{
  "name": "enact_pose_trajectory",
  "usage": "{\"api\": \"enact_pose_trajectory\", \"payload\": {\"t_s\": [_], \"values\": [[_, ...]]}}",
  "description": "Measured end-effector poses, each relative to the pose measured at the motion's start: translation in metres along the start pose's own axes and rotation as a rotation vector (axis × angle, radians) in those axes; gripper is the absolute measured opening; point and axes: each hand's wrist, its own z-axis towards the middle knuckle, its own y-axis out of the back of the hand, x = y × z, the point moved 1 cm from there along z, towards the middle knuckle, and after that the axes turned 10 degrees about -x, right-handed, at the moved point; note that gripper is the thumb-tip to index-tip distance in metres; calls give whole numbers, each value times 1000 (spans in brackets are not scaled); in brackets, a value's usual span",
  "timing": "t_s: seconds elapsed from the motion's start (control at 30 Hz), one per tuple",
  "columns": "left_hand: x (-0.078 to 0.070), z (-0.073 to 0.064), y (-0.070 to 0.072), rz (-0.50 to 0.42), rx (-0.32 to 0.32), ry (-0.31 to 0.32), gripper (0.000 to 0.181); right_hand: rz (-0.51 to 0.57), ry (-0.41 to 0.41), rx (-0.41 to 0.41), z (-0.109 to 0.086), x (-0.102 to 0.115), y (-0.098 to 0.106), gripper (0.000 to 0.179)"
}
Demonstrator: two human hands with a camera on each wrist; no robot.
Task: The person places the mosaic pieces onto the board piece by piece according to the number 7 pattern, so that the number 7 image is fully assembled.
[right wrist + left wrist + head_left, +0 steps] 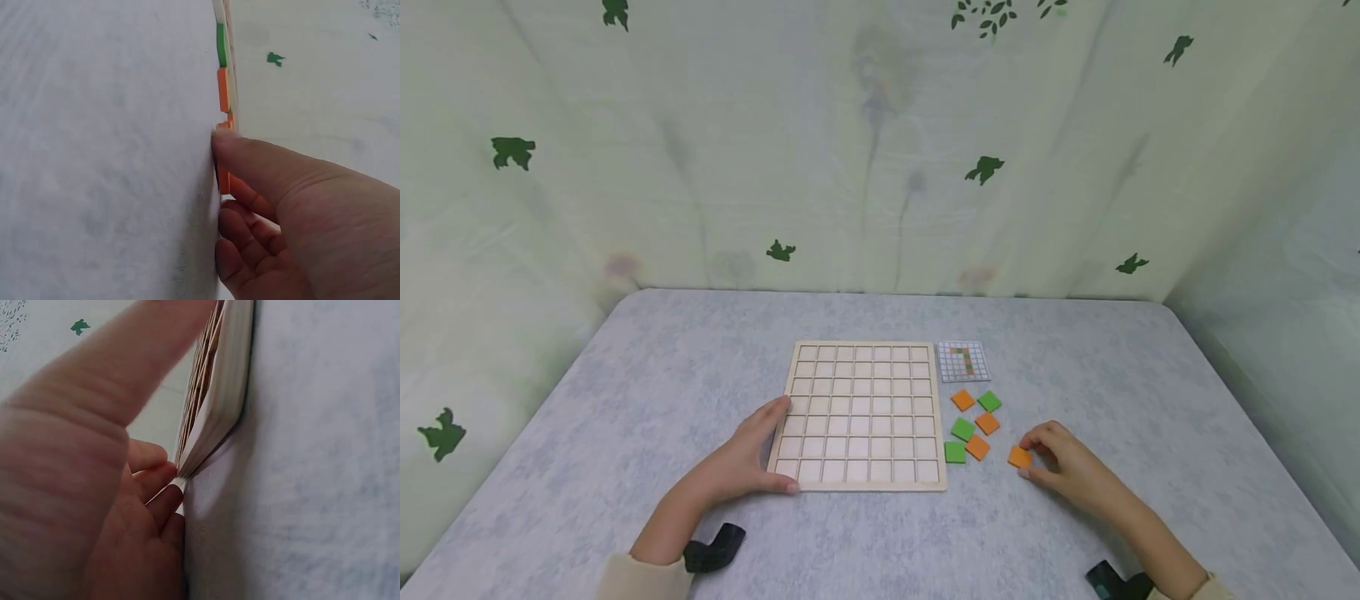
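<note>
A wooden grid board [865, 346] lies flat on the table, its square cells bare. My left hand [748, 454] rests at its lower left corner, the thumb along the front edge and the fingers against the left side. In the left wrist view the fingertips [165, 503] touch the board's edge [228, 375]. Right of the board, my right hand [1067, 467] pinches an orange square tile [1019, 457] between thumb and index finger, low at the table. The right wrist view shows the thumb [250, 150] covering part of that tile [224, 178].
Orange tiles [977, 447] and green tiles [955, 452] lie loose between the board and my right hand. Above them is a small grid card [964, 362] with an orange and green pattern. A pale curtain [880, 167] hangs behind the table [700, 333].
</note>
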Motion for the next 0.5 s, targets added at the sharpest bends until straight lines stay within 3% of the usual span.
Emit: {"api": "enact_pose_trajectory", "payload": {"t_s": [0.2,0.5], "values": [[1,-1,-1,7,4,-1,124,-32,3,24,6,9,5,22],[-2,-2,-1,26,-11,-13,122,-14,194,-50,34,40,17,28]]}}
